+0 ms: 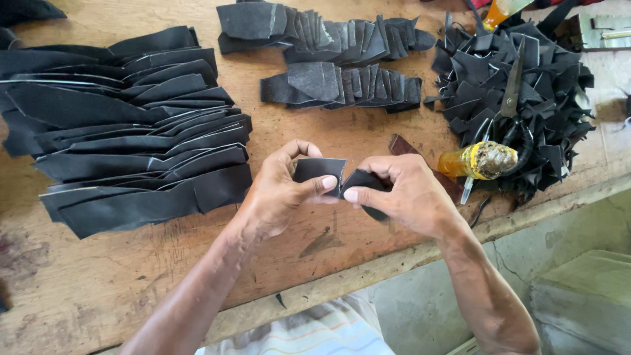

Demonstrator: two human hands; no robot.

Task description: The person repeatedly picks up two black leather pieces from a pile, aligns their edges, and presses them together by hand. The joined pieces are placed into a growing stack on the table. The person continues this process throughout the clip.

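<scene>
My left hand (279,190) and my right hand (401,194) meet above the middle of a worn wooden workbench (98,289). Both pinch the same small black leather piece (320,169). The left thumb and fingers hold its flat rectangular end. The right hand's fingers fold the other end, which curls under the palm. The piece is held a little above the bench, clear of the piles around it.
A big stack of long black leather strips (131,138) lies at left. Two rows of small cut pieces (342,85) lie behind the hands. At right sits a heap of black offcuts (519,98) with scissors (511,92) on it and an orange-handled tool (476,161). A dark brown strip (402,146) lies by my right hand.
</scene>
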